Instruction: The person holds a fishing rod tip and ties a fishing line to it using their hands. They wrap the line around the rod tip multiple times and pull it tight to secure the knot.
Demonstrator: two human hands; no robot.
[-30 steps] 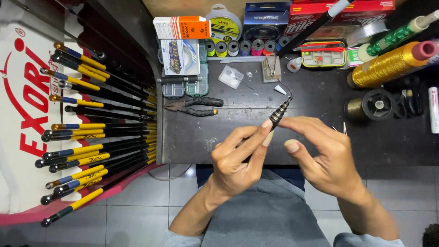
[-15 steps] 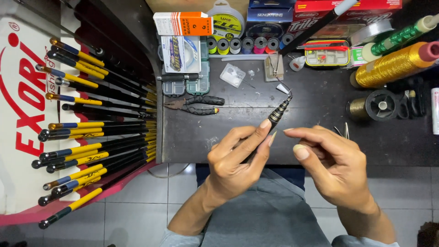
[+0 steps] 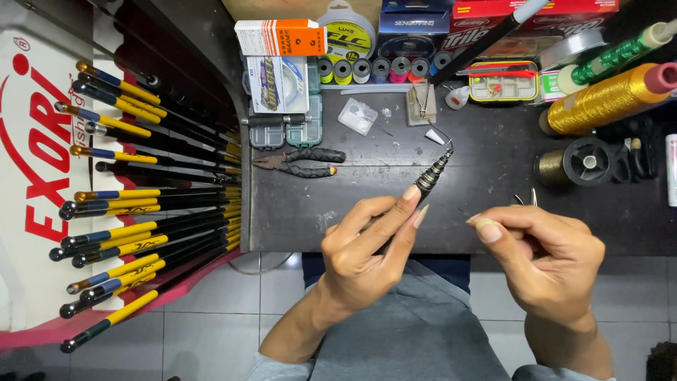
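Rod tip [image 3: 431, 175] pinched in left hand [image 3: 367, 254]; tackle box [image 3: 503, 82] holds small bits.

Left hand [image 3: 367, 257] pinches a slim black telescopic rod tip with stepped gold-ringed sections [image 3: 431, 176] between thumb and forefinger, tip angled up and right over the dark worktable [image 3: 493, 162]. Right hand [image 3: 550, 261] curled just beside it, thumb and forefinger pressed together; whatever they pinch is too fine to make out. Black-handled pliers [image 3: 303, 162] lie left of the rod. Large gold thread spool [image 3: 603, 99] at far right. Rack of black, yellow and blue rods [image 3: 141, 212] along the left.
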